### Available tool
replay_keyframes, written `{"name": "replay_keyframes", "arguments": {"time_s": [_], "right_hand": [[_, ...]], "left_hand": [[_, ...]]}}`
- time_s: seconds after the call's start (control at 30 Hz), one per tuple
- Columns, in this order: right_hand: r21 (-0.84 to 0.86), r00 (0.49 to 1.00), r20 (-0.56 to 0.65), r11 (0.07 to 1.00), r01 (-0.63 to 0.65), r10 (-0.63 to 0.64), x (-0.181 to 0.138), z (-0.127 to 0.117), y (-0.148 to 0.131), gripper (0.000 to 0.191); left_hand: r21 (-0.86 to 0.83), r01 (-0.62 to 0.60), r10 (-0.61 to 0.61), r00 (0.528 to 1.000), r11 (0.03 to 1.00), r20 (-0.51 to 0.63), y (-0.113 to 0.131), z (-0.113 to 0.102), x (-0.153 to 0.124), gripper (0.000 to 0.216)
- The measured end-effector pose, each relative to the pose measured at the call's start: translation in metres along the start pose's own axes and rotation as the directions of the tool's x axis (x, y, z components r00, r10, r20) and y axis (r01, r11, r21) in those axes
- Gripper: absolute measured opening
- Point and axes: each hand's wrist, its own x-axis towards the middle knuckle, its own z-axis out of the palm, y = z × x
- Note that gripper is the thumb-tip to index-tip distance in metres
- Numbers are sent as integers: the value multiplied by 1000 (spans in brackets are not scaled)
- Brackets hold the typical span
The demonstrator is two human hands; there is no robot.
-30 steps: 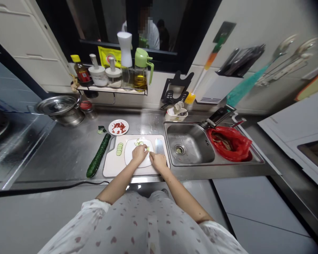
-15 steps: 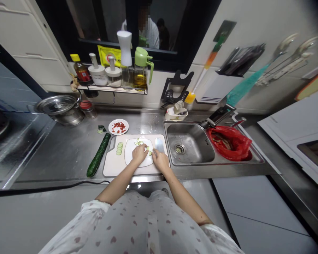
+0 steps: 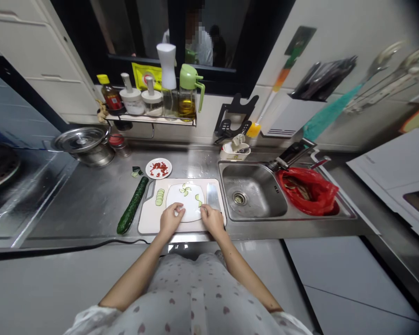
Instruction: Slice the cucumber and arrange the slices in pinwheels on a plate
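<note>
A white square plate (image 3: pixel 184 215) rests on the pale cutting board (image 3: pixel 149 222). Thin cucumber slices (image 3: pixel 185 189) form a small fan near its far edge, and a few more slices (image 3: pixel 198 200) lie by its right rim. My left hand (image 3: pixel 172 218) hovers over the plate's near left corner, thumb and forefinger apart, holding nothing visible. At the right rim, my right hand (image 3: pixel 212 219) has its fingertips pinched together just below the slices; what is between them is hidden. A knife blade (image 3: pixel 212 194) lies flat beyond this hand. Round cucumber slices (image 3: pixel 159 197) overlap in a row on the board's left.
Left of the board lies a cucumber (image 3: pixel 132 205). Behind it are cucumber scraps (image 3: pixel 136 172) and a small plate (image 3: pixel 169 175) of chopped red pieces. A sink (image 3: pixel 251 214) adjoins on the right, with a red bag (image 3: pixel 326 195) beside it. Bottles stand on a wall shelf (image 3: pixel 153 119).
My left hand has drawn back from the slices toward the plate's near left corner. My right hand has lowered slightly along the right rim. The far slices now sit in a fan.
</note>
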Motion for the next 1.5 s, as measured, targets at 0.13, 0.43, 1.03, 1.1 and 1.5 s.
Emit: {"name": "replay_keyframes", "arguments": {"time_s": [0.13, 0.43, 1.03, 1.1, 1.5], "right_hand": [[-4, 1000, -4, 1000, 8, -8, -4, 1, 0, 41], [16, 983, -69, 985, 171, -169, -16, 15, -5, 38], [112, 845, -393, 894, 435, -362, -21, 34, -11, 27], [120, 846, -391, 892, 437, -362, -21, 33, -11, 27], [168, 853, -389, 884, 436, -347, -22, 32, -12, 28]], "left_hand": [[-12, 115, -116, 991, 993, -73, -29, -20, -6, 28], [129, 291, -259, 940, 948, -220, -51, -39, 4, 28], [266, 399, -309, 895, 878, -321, -47, -36, 29, 29], [239, 396, -309, 892, 887, -331, -47, -35, 30, 26], [34, 345, -313, 886, 938, -341, -45, -37, 29, 16]]}}
